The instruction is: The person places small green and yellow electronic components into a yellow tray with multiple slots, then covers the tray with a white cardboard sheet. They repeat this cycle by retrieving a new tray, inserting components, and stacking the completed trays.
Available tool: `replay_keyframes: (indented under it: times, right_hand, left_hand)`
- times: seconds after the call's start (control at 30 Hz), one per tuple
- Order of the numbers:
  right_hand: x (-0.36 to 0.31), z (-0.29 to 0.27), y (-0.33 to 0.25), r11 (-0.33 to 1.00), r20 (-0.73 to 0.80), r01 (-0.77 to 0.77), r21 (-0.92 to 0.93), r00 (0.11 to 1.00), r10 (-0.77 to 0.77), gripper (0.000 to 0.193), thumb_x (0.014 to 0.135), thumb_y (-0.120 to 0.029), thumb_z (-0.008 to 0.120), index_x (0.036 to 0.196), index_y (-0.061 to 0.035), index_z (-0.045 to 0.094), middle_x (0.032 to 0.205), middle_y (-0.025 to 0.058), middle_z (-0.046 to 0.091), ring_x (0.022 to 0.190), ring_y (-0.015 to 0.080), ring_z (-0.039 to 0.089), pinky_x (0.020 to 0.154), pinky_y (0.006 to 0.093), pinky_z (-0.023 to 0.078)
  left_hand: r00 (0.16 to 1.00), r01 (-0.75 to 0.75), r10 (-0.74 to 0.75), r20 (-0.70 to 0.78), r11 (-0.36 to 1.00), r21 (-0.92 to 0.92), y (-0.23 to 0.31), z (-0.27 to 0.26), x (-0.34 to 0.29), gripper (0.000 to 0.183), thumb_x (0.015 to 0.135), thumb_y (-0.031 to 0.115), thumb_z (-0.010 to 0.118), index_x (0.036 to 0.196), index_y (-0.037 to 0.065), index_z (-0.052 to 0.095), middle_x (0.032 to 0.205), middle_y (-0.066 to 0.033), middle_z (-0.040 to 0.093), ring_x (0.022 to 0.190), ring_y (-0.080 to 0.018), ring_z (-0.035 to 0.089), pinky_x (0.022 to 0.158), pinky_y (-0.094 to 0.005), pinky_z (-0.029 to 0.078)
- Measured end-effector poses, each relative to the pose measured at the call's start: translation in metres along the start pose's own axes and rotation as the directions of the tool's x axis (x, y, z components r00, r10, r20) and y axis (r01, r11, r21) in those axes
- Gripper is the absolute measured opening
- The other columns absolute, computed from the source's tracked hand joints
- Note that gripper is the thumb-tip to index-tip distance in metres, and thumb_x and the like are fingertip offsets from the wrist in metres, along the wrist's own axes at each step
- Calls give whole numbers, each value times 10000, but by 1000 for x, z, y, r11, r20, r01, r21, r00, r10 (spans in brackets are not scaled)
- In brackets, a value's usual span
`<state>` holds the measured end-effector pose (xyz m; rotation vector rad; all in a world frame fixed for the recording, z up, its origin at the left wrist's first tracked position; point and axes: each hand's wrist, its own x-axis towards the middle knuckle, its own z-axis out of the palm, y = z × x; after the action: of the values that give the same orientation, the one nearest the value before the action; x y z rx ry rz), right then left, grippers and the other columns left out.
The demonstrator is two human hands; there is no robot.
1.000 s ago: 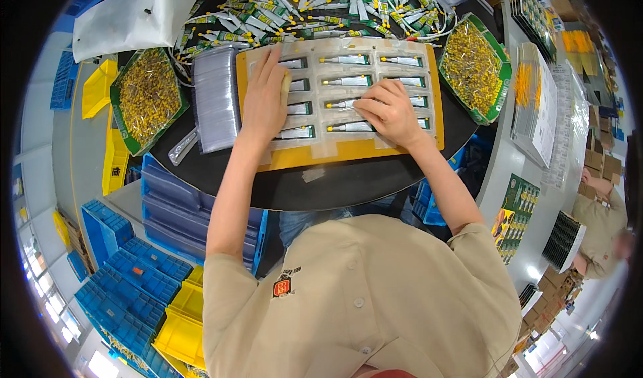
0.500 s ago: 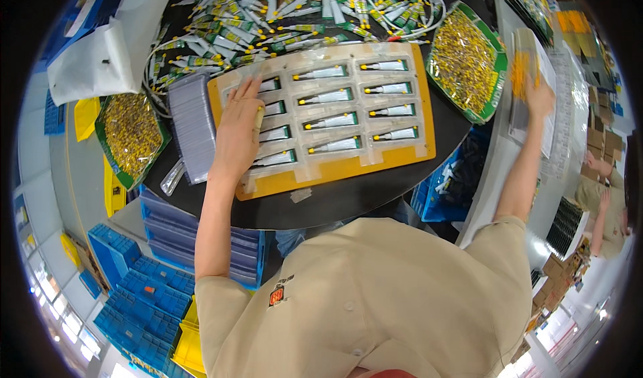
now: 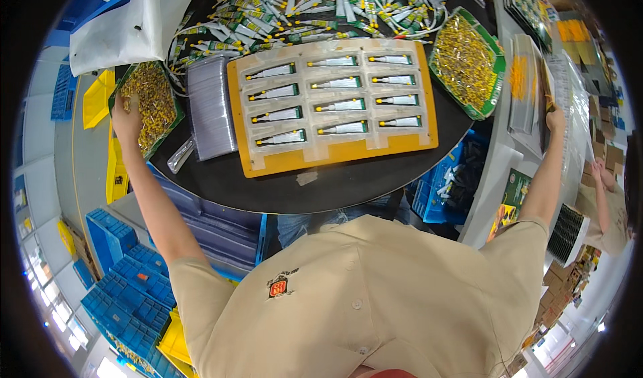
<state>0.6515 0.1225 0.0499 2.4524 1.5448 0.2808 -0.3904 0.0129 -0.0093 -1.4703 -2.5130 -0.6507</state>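
Observation:
On the black table a yellow-edged tray (image 3: 341,152) carries several small white glue tubes with yellow tips and green ends, in rows of clear pockets. At the far left my left hand (image 3: 126,120) reaches into a green box (image 3: 175,115) of small yellow-and-clear pieces. Its fingers are curled among them, and what they pinch is hidden. Out at the right, my right hand (image 3: 555,119) is closed on the edge of a thin sheet (image 3: 548,87), seen nearly edge-on beside a clear-wrapped stack (image 3: 526,120) with orange marks.
Loose tubes (image 3: 268,13) cover the table's far side. A stack of clear plastic trays (image 3: 211,113) stands left of the tray. Another green box (image 3: 497,87) of small pieces lies at the right. Below the edge is a blue crate (image 3: 435,190). A co-worker's arm (image 3: 601,184) shows far right.
My left hand has left the tray for the left green box, uncovering the left column of tubes. My right hand has moved off the stack's top, outward and lower, lifting a sheet's edge.

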Motion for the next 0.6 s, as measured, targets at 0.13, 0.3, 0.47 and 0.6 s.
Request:
replay_keyframes:
  times: [0.13, 0.3, 0.47, 0.6]
  right_hand:
    - [-94, -66, -45, 897, -455, 53, 440, 874, 171, 497, 839, 27, 431, 1217, -204, 658, 1203, 168, 636, 1116, 315, 610, 936, 373, 467]
    - [-270, -97, -172, 486, -656, 621, 615, 745, -122, 470, 830, 104, 388, 1198, -29, 649, 1305, 154, 589, 1272, 293, 508, 1105, 389, 331]
    - [-372, -60, -254, 225, -673, 890, 395, 448, -589, 348, 823, -35, 577, 1066, -229, 732, 1290, 65, 604, 1303, 319, 460, 1148, 541, 220]
    - [-407, -41, -278, 119, -447, 904, 410, 312, -838, 367, 822, -134, 640, 1163, -263, 684, 1355, 37, 548, 1319, 297, 421, 1152, 562, 150]
  left_hand:
    - [990, -72, 76, -117, 997, 38, -7, -2, -26, 592, 920, 361, 596, 1356, -18, 467, 1328, -269, 504, 1243, -419, 454, 1039, -438, 368]
    - [979, -175, 142, -148, 952, -249, 46, -4, -76, 467, 940, 326, 585, 1273, 0, 556, 1307, -218, 535, 1215, -365, 485, 1042, -421, 369]
    - [957, -289, 217, -194, 795, -534, 139, -11, -96, 313, 966, 177, 521, 1229, 19, 584, 1271, -174, 560, 1214, -309, 497, 1033, -390, 381]
    - [853, -463, 521, 3, 761, -455, 228, -1, -135, 425, 930, 234, 550, 1321, 72, 514, 1377, -206, 461, 1290, -395, 406, 1086, -474, 315]
